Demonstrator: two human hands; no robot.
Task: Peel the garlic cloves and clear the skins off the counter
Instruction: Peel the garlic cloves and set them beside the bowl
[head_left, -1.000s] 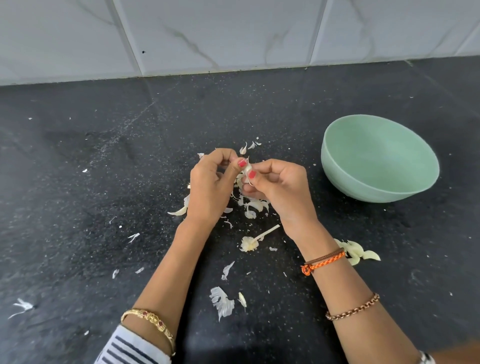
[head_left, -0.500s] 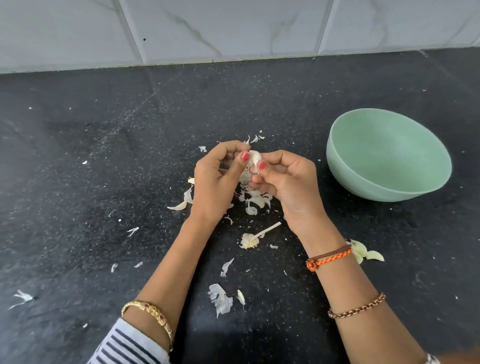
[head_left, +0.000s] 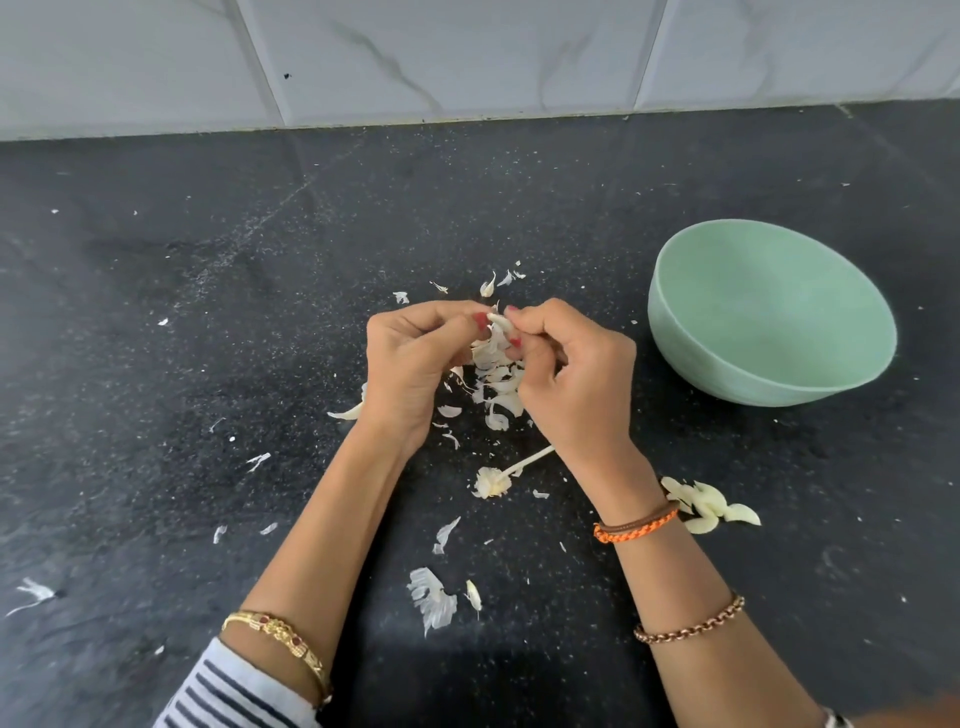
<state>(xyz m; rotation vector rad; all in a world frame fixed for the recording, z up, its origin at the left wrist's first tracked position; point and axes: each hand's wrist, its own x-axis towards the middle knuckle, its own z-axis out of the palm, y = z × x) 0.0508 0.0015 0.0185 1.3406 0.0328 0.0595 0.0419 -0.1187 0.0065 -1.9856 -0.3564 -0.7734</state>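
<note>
Fingers of the left hand and right hand pinched one clove above skins on the tabletop, left of a bowl; peeled cloves lay near right.

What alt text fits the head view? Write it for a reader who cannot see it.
A person's left hand and right hand pinch a garlic clove between them over a black counter strewn with papery garlic skins. A mint-green bowl stands at right; peeled cloves lie beside the right wrist.
</note>
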